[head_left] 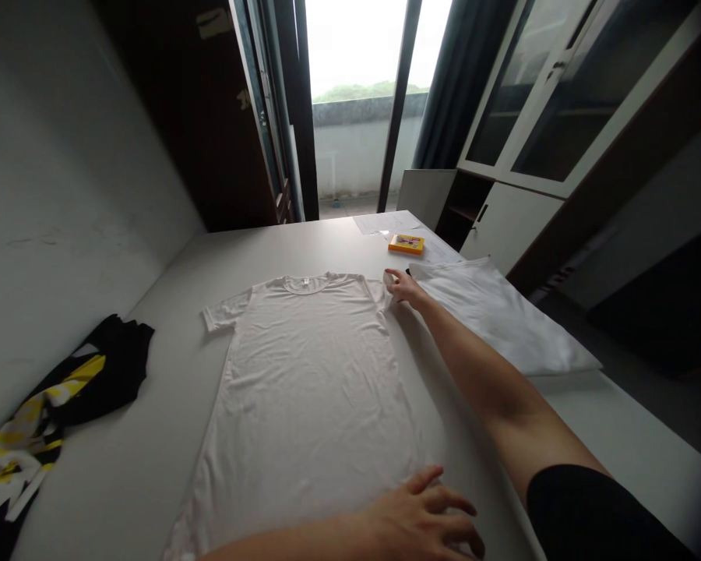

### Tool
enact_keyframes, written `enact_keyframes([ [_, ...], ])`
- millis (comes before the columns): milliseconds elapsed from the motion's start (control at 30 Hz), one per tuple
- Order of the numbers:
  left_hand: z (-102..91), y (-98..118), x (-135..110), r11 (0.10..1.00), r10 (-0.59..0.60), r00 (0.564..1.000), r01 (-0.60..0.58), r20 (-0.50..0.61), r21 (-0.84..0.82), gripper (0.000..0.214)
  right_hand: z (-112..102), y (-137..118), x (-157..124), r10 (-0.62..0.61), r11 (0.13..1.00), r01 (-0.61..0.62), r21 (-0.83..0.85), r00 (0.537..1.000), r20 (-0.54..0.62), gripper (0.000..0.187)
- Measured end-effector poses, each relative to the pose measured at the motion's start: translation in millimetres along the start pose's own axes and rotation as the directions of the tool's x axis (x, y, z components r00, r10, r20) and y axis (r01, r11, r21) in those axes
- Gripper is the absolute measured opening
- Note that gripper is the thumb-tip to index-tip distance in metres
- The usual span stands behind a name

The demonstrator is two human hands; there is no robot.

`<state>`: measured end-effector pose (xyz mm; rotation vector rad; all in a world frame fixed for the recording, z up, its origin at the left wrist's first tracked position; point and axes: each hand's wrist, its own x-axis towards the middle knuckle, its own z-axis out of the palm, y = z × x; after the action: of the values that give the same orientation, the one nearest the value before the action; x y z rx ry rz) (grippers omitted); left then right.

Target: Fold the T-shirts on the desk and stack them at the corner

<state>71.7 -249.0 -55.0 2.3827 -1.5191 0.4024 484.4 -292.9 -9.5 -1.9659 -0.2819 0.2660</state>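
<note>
A white short-sleeved T-shirt (315, 382) lies spread flat, its neckline at the far end and its lower part running out toward me. At the far right, my right hand (406, 288) has its fingers closed on the edge of the right-side sleeve (378, 293). My left hand (426, 518) reaches across the lower part of the shirt to its right-hand edge. Its fingers are spread and slightly bent, palm down, holding nothing. The bottom hem is out of view.
The shirt is on a white table (169, 374). To the right lies a folded white cloth (502, 323). Farther back are an orange-yellow box (406, 245) and paper sheets (379, 224). A black garment with yellow and white (102, 370) lies by the left wall.
</note>
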Motion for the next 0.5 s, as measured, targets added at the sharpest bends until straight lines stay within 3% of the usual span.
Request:
enact_keyframes([
  [67,2.0,0,0,0.999,0.036,0.999,-0.035,-0.019,0.031,0.024,-1,2,0,0.01,0.997,-0.01,0.075,1.0,0.001,0.077],
  [167,-2.4,1,1,0.998,0.041,0.999,-0.041,-0.001,0.056,0.023,-4,7,-2,-0.055,0.993,0.065,0.095,0.993,-0.101,0.077],
  [267,-12.5,3,3,0.998,0.01,1.0,-0.011,0.02,0.061,0.024,-8,12,-2,-0.105,0.993,0.112,0.046,0.986,-0.131,0.059],
  [367,-17.3,3,4,1.0,-0.016,1.0,0.016,0.01,0.027,0.03,-11,13,-2,-0.027,0.999,0.028,0.018,0.999,-0.046,0.043],
  [500,-12.7,2,3,0.996,-0.038,0.999,0.039,0.007,-0.082,0.025,-16,8,-3,0.002,0.997,-0.009,-0.076,0.996,-0.088,0.035],
])
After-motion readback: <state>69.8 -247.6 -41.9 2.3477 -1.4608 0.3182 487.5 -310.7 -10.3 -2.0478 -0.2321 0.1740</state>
